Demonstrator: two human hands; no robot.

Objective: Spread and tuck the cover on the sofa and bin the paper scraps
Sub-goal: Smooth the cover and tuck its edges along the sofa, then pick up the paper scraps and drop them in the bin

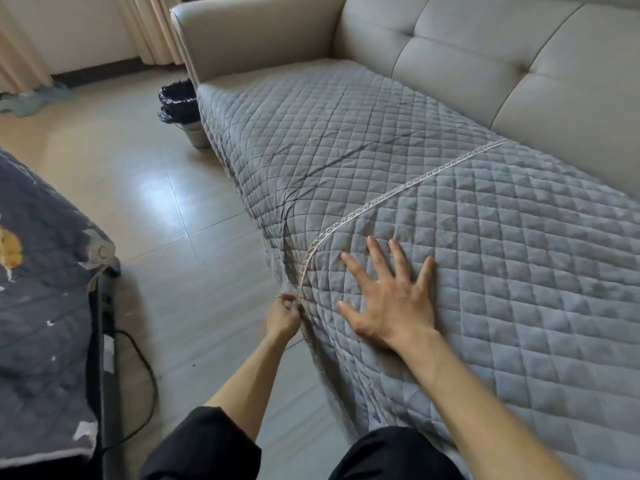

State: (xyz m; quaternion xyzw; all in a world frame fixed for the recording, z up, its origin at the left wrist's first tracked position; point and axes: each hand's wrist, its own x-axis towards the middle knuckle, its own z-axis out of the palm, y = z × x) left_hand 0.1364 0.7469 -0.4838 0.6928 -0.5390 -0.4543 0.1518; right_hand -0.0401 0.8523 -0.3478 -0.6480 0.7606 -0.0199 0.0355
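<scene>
Pale floor tiles (166,209) on the left, beige sofa (450,64) on the right, and the grey quilted cover (346,140) lies over the seat and drapes down its near front. Right hand (391,299) is flat on the cover, fingers straight and fanned wide, just right of the lace trim (408,183). Left hand (282,315), lower at the hanging front edge, has thumb and fingers curled, pinching the fabric where the trim comes down. Far left, a black-lined bin (180,109) beside the sofa arm. White paper scraps (83,429) dot a dark quilt (41,306) near left.
</scene>
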